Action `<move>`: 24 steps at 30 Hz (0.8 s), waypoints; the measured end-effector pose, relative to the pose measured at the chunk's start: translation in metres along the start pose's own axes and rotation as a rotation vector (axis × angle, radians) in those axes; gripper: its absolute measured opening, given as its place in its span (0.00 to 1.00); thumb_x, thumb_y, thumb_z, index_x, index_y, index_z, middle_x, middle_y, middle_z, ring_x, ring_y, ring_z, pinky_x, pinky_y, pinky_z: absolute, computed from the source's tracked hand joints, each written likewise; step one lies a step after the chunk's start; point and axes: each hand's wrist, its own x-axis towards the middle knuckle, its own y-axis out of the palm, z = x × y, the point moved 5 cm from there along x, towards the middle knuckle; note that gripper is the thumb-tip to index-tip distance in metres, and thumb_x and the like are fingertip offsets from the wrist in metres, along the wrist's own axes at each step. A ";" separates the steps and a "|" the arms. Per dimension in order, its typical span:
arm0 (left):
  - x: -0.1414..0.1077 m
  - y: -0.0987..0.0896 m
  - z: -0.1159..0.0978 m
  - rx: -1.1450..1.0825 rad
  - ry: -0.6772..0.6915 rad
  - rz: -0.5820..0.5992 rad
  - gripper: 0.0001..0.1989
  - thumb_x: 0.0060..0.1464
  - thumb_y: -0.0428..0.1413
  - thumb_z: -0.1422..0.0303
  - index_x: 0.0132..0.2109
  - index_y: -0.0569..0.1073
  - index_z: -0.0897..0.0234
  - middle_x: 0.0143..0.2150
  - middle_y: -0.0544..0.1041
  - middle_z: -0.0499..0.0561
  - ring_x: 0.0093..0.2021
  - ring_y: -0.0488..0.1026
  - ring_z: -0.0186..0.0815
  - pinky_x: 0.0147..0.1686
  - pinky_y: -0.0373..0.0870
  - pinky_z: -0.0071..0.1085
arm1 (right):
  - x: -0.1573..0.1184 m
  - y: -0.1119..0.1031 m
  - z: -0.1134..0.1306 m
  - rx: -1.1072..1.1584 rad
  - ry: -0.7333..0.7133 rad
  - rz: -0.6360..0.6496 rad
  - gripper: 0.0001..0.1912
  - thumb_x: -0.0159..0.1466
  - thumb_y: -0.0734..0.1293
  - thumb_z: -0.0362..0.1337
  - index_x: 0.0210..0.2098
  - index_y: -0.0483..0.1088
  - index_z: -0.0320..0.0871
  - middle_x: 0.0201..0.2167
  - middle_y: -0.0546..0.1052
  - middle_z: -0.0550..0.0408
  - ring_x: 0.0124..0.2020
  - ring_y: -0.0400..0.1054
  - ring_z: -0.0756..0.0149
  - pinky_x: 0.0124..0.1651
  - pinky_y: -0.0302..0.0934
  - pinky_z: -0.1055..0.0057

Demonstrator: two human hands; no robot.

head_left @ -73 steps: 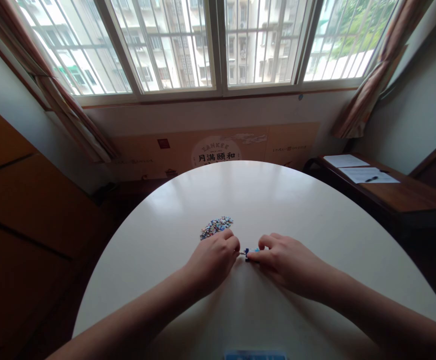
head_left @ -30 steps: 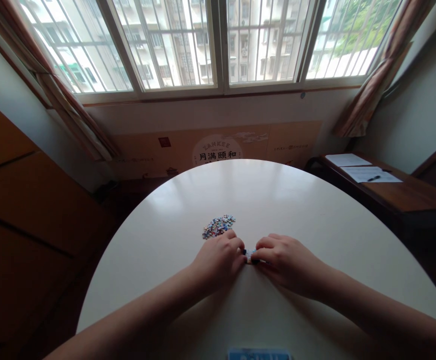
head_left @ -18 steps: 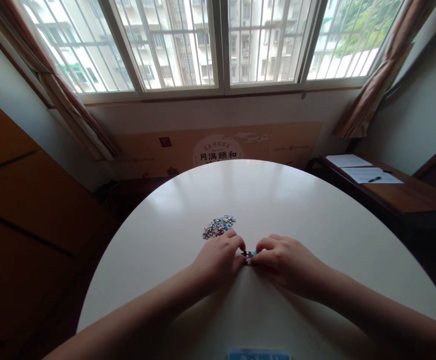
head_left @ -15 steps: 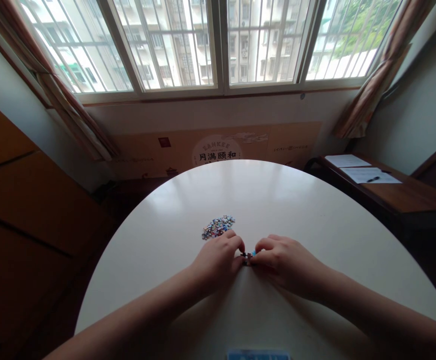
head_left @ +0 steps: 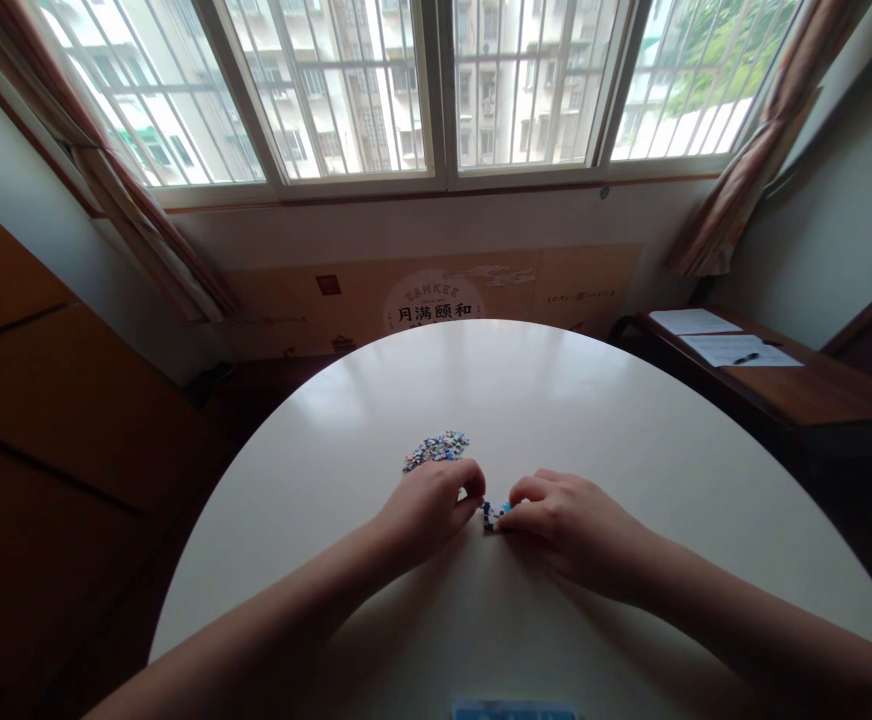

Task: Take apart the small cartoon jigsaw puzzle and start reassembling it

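Observation:
A few joined puzzle pieces (head_left: 493, 516), dark, white and blue, lie on the white round table (head_left: 316, 480) between my hands. My right hand (head_left: 572, 515) pinches their right side between thumb and forefinger. At their left edge is my left hand (head_left: 436, 505), its thumb and forefinger pressed together; whatever is between the fingertips is too small to make out. Just beyond my left hand lies a pile of small multicoloured puzzle pieces (head_left: 440, 447), its near part hidden by the hand.
A blue flat item (head_left: 515, 711) shows at the bottom edge, partly cut off. To the right, a brown desk (head_left: 841, 390) holds paper sheets (head_left: 740, 350) and a pen. Beyond the table stands a printed beige board (head_left: 571, 280) under the window.
My left hand has shifted slightly left, away from the joined pieces, which now show more white and blue. My right hand has stayed where it was.

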 end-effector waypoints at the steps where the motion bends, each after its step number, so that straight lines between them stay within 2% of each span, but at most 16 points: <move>1: 0.000 -0.001 0.000 0.003 0.008 -0.005 0.07 0.56 0.55 0.75 0.37 0.77 0.60 0.34 0.81 0.45 0.36 0.76 0.35 0.38 0.68 0.29 | 0.000 0.000 0.000 -0.002 -0.001 -0.001 0.14 0.66 0.66 0.32 0.44 0.80 0.54 0.39 0.80 0.55 0.37 0.70 0.62 0.41 0.60 0.66; 7: -0.003 0.004 -0.003 0.113 0.013 0.046 0.12 0.56 0.56 0.72 0.45 0.80 0.57 0.45 0.80 0.49 0.41 0.77 0.39 0.44 0.71 0.34 | 0.000 0.002 -0.002 -0.011 -0.007 -0.006 0.12 0.67 0.66 0.33 0.44 0.80 0.53 0.39 0.79 0.55 0.38 0.70 0.63 0.41 0.60 0.66; 10: -0.004 0.007 -0.005 0.136 0.031 0.089 0.12 0.57 0.55 0.72 0.42 0.81 0.55 0.43 0.79 0.49 0.41 0.77 0.39 0.44 0.71 0.34 | 0.000 0.001 -0.002 -0.010 -0.005 -0.010 0.11 0.67 0.66 0.33 0.43 0.80 0.53 0.38 0.79 0.55 0.38 0.70 0.63 0.41 0.60 0.66; 14: -0.003 0.008 -0.004 0.116 0.015 0.084 0.10 0.56 0.56 0.72 0.41 0.81 0.57 0.44 0.79 0.49 0.41 0.77 0.39 0.44 0.71 0.33 | -0.001 0.001 0.000 -0.017 -0.009 -0.003 0.11 0.67 0.67 0.34 0.43 0.80 0.53 0.38 0.79 0.54 0.38 0.70 0.63 0.41 0.61 0.66; 19: -0.004 0.007 -0.007 0.068 0.010 0.051 0.08 0.52 0.58 0.75 0.37 0.79 0.59 0.39 0.80 0.48 0.38 0.76 0.37 0.41 0.70 0.31 | -0.001 0.001 -0.001 -0.018 -0.015 -0.004 0.12 0.67 0.66 0.34 0.44 0.80 0.54 0.39 0.80 0.55 0.38 0.70 0.62 0.41 0.61 0.65; 24: -0.002 -0.006 -0.006 -0.009 0.041 -0.033 0.06 0.57 0.56 0.75 0.36 0.77 0.60 0.35 0.81 0.46 0.35 0.76 0.35 0.38 0.70 0.29 | -0.001 0.002 -0.002 -0.014 -0.014 -0.007 0.13 0.67 0.66 0.33 0.45 0.80 0.54 0.39 0.80 0.54 0.37 0.70 0.62 0.41 0.61 0.65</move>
